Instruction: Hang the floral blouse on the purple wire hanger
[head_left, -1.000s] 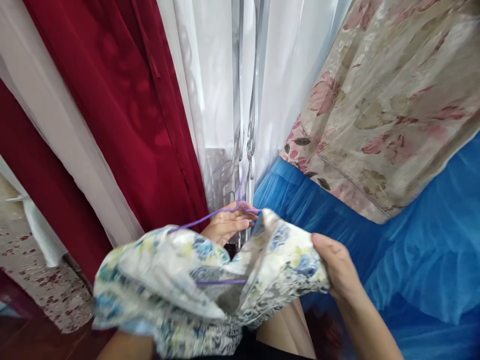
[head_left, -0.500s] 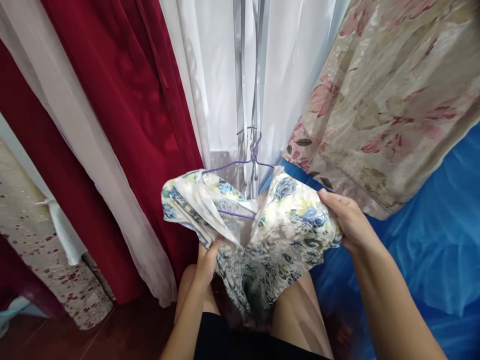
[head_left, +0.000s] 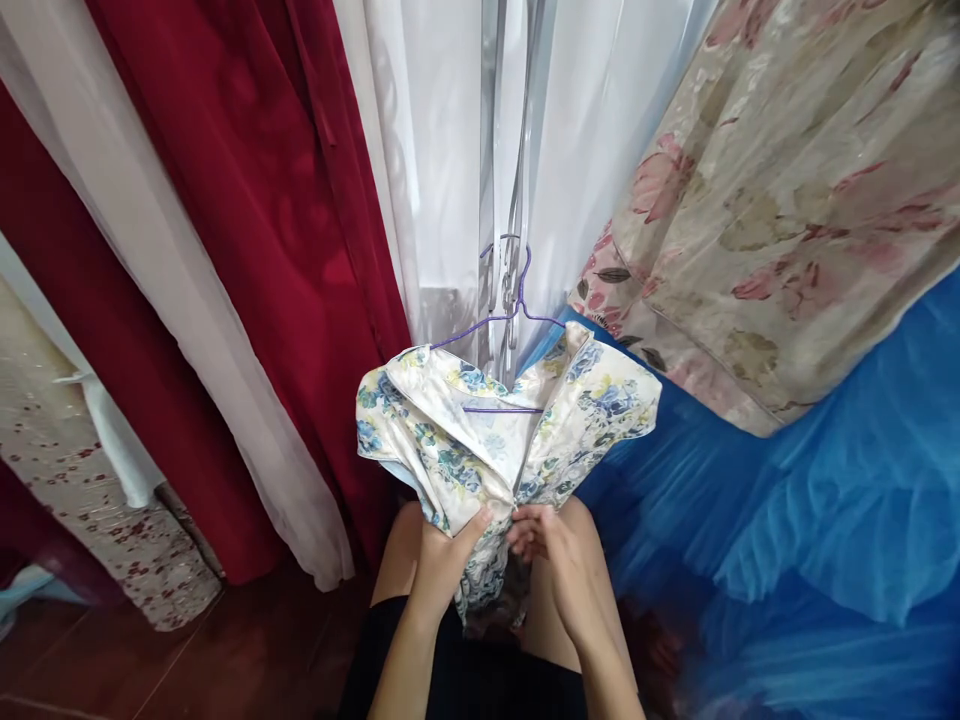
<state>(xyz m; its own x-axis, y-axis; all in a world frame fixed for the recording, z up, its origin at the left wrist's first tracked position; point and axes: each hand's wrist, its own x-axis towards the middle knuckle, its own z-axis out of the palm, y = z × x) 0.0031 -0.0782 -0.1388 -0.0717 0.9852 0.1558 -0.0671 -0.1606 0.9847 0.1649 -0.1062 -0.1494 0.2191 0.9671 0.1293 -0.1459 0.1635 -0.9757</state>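
A white dress with blue and yellow flowers [head_left: 457, 460] hangs on a purple hanger [head_left: 480, 325] in front of my knees. Its neckline gapes in a deep V, and a zipper [head_left: 529, 455] runs along the right edge of the opening. My left hand [head_left: 448, 555] grips the fabric left of the V's lower point, thumb on top. At that point my right hand [head_left: 551, 545] pinches the small zipper pull [head_left: 514, 508], fingers curled. The lower part of the dress is bunched and partly hidden behind my hands.
White drapes with grey ribbons [head_left: 491, 180] hang behind the hanger. Red cloth [head_left: 247, 200] and pale sheer cloth [head_left: 187, 280] hang at left. On the right are a pink-flowered beige fabric [head_left: 780, 200] and blue ruffled fabric [head_left: 817, 530]. Dark red floor tiles [head_left: 217, 660] show below.
My right hand has left the dress's right shoulder and come down to the bottom of the V opening. The left hand has shifted slightly right, and the dress now hangs flatter.
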